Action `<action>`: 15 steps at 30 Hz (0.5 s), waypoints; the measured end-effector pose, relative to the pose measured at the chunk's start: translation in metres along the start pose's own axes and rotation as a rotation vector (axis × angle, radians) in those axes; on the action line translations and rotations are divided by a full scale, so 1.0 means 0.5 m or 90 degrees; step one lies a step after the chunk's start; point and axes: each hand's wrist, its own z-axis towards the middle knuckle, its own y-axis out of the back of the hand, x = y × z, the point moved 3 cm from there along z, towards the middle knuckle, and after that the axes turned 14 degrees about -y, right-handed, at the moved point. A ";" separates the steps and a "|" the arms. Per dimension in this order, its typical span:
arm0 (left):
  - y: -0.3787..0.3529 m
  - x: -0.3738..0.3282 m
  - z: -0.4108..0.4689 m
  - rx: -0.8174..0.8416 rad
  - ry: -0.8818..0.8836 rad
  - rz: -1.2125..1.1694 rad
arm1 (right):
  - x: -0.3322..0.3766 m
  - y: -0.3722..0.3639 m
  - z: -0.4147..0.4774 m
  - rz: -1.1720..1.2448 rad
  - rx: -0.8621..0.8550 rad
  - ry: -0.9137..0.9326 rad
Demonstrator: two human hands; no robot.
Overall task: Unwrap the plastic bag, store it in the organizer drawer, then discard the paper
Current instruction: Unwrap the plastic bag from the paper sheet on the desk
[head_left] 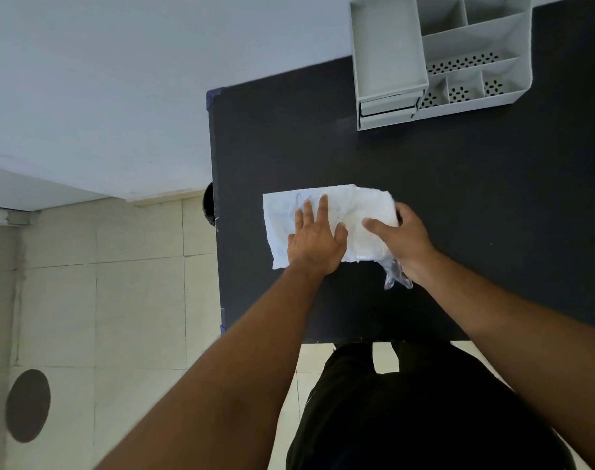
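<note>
A crumpled white sheet of paper (285,208) with faint blue marks lies on the black table (458,198). My left hand (314,237) presses flat on its left half, fingers spread. My right hand (402,240) rests on the paper's right end, thumb across the top and fingers curled over the edge. A clear plastic bag (396,274) sticks out from under the paper beside my right wrist; most of it is hidden. The grey organizer (440,56) stands at the table's far side, its top drawer (386,49) pulled out and empty.
The table's left edge (216,198) runs close to the paper, with tiled floor (119,283) beyond it. A dark round object (208,203) shows just past that edge. A dark circular patch (28,405) marks the floor at lower left.
</note>
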 end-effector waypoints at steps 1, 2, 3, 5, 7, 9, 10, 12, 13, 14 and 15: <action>0.000 -0.001 -0.004 -0.010 -0.008 0.011 | -0.004 -0.001 -0.001 -0.008 0.022 -0.022; -0.001 -0.002 -0.010 -0.021 -0.016 0.023 | -0.008 -0.002 -0.003 -0.018 0.037 -0.037; -0.004 -0.004 -0.017 -0.032 -0.022 0.032 | -0.012 -0.003 -0.007 -0.024 0.046 -0.046; -0.014 -0.007 -0.037 -0.044 -0.026 0.045 | -0.019 -0.005 -0.009 -0.006 0.044 -0.041; -0.029 -0.010 -0.057 -0.051 -0.024 0.035 | -0.022 -0.007 -0.011 0.024 0.024 -0.028; -0.044 -0.010 -0.072 -0.056 -0.021 0.011 | -0.022 -0.009 -0.012 0.043 -0.007 -0.035; -0.050 -0.009 -0.076 -0.055 -0.016 0.000 | -0.021 -0.009 -0.011 0.051 -0.016 -0.045; -0.056 -0.003 -0.078 -0.054 0.001 -0.023 | -0.018 -0.013 -0.011 0.070 0.010 -0.063; -0.057 0.000 -0.076 -0.056 0.007 -0.031 | -0.017 -0.016 -0.011 0.082 0.046 -0.069; -0.055 0.003 -0.072 -0.058 0.008 -0.035 | -0.017 -0.018 -0.011 0.087 0.087 -0.069; -0.054 0.005 -0.068 -0.059 0.007 -0.036 | -0.017 -0.020 -0.012 0.080 0.119 -0.065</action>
